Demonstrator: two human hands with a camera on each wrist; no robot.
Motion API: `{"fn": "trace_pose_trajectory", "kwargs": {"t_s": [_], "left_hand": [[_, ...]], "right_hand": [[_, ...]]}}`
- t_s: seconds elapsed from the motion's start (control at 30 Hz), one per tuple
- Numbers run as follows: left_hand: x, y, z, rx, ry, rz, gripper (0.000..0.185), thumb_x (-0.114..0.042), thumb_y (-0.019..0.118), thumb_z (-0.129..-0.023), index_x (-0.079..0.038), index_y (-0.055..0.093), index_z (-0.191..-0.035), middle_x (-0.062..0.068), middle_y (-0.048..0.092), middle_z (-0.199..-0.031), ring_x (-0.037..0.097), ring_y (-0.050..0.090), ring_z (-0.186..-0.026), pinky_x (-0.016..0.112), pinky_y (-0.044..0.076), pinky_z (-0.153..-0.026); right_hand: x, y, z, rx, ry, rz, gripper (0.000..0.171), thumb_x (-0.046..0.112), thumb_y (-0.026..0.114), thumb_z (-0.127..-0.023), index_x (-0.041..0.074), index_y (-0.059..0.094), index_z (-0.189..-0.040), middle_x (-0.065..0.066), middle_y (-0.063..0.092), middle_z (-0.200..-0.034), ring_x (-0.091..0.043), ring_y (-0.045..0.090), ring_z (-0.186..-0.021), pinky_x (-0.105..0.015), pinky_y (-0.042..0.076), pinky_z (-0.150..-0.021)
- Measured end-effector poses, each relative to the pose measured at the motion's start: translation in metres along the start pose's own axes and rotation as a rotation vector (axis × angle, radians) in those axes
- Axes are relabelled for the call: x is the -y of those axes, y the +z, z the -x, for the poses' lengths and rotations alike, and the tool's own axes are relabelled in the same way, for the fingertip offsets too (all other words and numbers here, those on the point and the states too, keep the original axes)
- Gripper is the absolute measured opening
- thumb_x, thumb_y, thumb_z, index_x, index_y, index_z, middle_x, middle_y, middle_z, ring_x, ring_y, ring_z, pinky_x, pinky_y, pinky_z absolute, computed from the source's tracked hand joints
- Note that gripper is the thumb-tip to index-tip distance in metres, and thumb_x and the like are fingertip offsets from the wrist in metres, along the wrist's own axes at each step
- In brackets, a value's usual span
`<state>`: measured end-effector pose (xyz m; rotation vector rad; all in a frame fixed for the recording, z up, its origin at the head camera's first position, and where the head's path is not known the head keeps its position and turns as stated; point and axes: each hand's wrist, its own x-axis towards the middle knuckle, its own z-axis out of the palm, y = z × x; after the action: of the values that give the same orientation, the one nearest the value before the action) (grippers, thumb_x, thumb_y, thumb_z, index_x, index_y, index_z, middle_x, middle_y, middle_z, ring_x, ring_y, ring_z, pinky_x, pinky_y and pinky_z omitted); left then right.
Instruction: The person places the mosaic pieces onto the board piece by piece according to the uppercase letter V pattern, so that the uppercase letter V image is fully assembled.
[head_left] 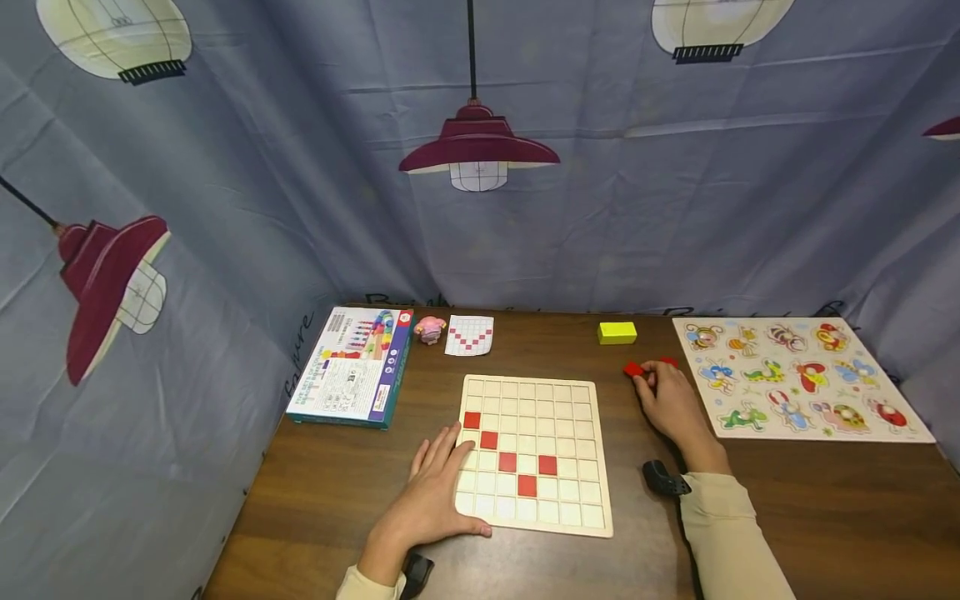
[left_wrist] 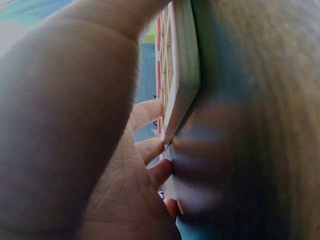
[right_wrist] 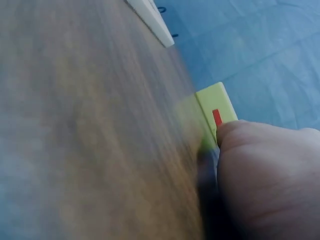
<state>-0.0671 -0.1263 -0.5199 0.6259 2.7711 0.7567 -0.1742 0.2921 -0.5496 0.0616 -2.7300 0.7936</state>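
**Left hand steadies grid board, right hand at red squares**

The left hand (head_left: 435, 487) lies flat with straight fingers on the grid board's (head_left: 558, 396) 9 o'clock edge; the left wrist view alone shows fingertips (left_wrist: 150, 148) meeting that edge. The right hand (head_left: 671, 402), at the board's 2 o'clock, touches a red square (head_left: 633, 369); whether it pinches it, I cannot tell. Bare table (head_left: 330, 492) lies at 8 o'clock.
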Motion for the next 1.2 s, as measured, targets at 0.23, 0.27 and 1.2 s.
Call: {"fn": "trace_pose_trajectory", "kwargs": {"t_s": [0.23,0.27,1.2], "left_hand": [[0.001,-0.001,0.000,0.000,-0.001,-0.001,0.121,-0.067,0.090,-0.058,-0.012,0.039,-0.154,0.014,0.020,-0.170,0.038,0.019,-0.157,0.063,0.014,-0.125],[0.001,-0.001,0.000,-0.002,-0.001,0.000,0.121,-0.066,0.090,-0.058,-0.012,0.040,-0.154,0.015,0.020,-0.170,0.038,0.019,-0.157,0.063,0.014,-0.125],[0.001,0.002,0.000,-0.012,0.010,0.011,0.121,-0.066,0.090,-0.058,-0.013,0.040,-0.154,0.016,0.021,-0.170,0.040,0.021,-0.156,0.065,0.015,-0.124]], "right_hand": [[0.018,0.005,0.025,-0.030,-0.048,-0.088,0.023,0.008,0.066,-0.097,-0.006,0.061,-0.114,-0.009,0.053,-0.085,-0.021,0.047,-0.081,-0.031,0.035,-0.070],[0.023,0.006,0.029,-0.026,-0.069,-0.096,0.022,0.007,0.068,-0.096,-0.005,0.062,-0.114,-0.008,0.053,-0.085,-0.019,0.046,-0.081,-0.030,0.035,-0.070],[0.088,0.017,0.082,0.163,-0.345,-0.053,0.024,0.019,0.081,-0.087,0.014,0.070,-0.107,0.014,0.045,-0.080,-0.001,0.041,-0.082,-0.020,0.036,-0.070]]}}
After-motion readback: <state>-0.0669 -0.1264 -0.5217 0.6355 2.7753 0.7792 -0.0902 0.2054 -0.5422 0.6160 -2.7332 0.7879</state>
